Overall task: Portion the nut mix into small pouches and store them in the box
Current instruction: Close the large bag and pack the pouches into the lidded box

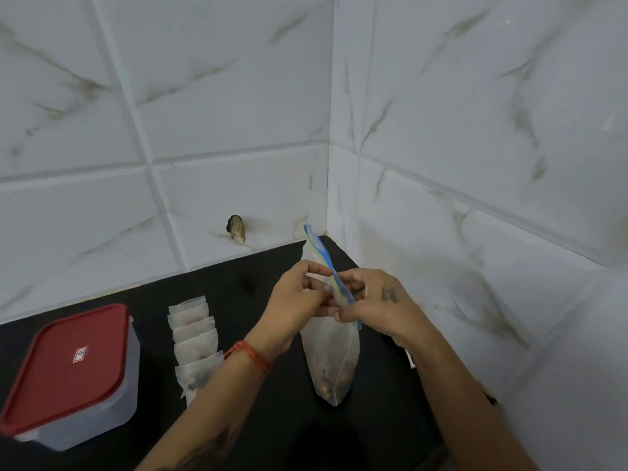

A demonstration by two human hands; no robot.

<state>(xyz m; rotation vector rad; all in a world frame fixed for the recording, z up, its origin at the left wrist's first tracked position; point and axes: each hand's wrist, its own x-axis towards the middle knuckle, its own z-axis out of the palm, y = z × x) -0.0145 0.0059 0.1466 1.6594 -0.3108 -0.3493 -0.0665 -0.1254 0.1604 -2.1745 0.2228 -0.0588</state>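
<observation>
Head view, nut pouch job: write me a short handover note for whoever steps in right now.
Left hand and right hand: both pinch the blue zip top of the large translucent nut-mix bag, which stands upright on the black counter with nuts settled at its bottom.
Small translucent filled pouches: lined up in an overlapping row on the counter, left of the bag.
Clear plastic box with red lid: far left, lid on.
Done: several pouches filled.
Left: finish with the big bag's zip, open the box, put the pouches inside, close it.
</observation>
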